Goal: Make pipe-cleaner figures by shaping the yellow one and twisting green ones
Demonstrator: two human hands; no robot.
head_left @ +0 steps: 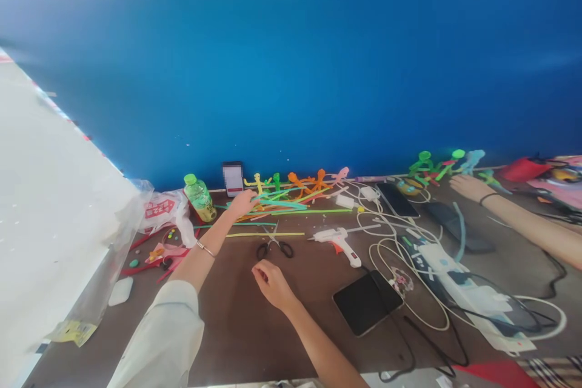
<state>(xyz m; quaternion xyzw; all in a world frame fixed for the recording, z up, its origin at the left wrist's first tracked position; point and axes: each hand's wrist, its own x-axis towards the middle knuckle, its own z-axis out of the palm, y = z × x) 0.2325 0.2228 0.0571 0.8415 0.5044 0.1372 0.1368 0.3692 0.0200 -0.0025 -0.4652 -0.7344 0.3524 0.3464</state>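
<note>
your left hand (244,202) stretches forward to the thin, bright-coloured strips (286,205); if it grasps one, i cannot tell. your right hand (273,285) is half curled, its grip unclear, with open table (245,315) between both arms. scissors (271,240) lie just ahead; the blue wall (291,73) closes the space behind the strips.

No text, brand or number can be made out. From the middle of the view, between eight and nine o'clock, a white plastic bag (170,213) bears red print (157,208), its pale strokes too blurred to read. Just beyond, the label on a green-capped bottle (200,199) is illegible. At nine, the phone's screen (233,179) shows only blocks. At eight, a yellow label (75,332) marks a clear bag (93,294), unreadably.
</note>
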